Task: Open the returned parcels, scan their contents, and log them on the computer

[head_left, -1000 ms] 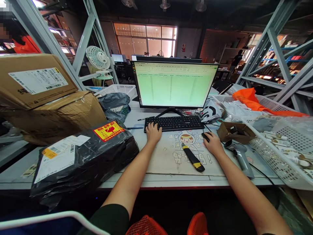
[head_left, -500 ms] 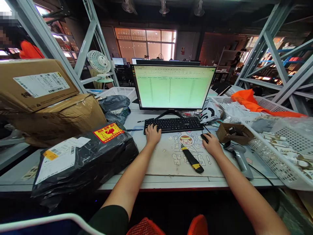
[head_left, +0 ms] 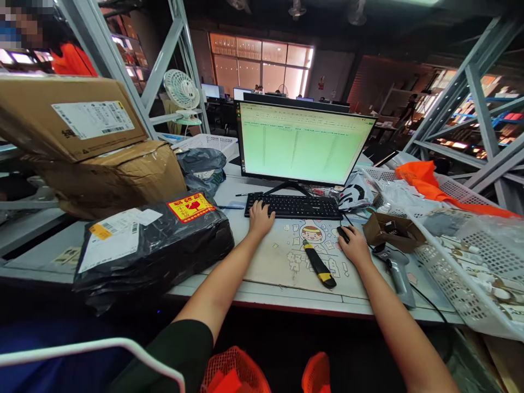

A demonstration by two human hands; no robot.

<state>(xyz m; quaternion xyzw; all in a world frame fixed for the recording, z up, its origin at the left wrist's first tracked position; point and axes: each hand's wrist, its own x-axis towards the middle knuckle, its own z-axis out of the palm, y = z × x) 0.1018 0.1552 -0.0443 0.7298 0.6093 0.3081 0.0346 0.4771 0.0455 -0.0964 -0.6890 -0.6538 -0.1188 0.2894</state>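
My left hand (head_left: 261,219) lies on the left end of a black keyboard (head_left: 303,207), its fingers spread over the keys and holding nothing. On the mat's right side, my right hand (head_left: 353,243) is wrapped over a black computer mouse (head_left: 344,234). Behind the keyboard stands a monitor (head_left: 305,143) with a green-tinted spreadsheet. Between my forearms, a black and yellow box cutter (head_left: 319,265) rests on the pale desk mat (head_left: 270,270), which carries a cartoon figure. A grey barcode scanner (head_left: 399,275) lies to the right of my right hand.
At left, a black-wrapped parcel (head_left: 159,245) lies before two stacked cardboard boxes (head_left: 98,117). White plastic baskets (head_left: 470,289) with packed items line the right side. A small open carton (head_left: 379,234) sits near the scanner. A person in orange (head_left: 73,60) is at far left.
The camera view has tilted and shifted, so the scene sits differently in the picture. Both hands stay in place, left on the keyboard and right on the mouse.
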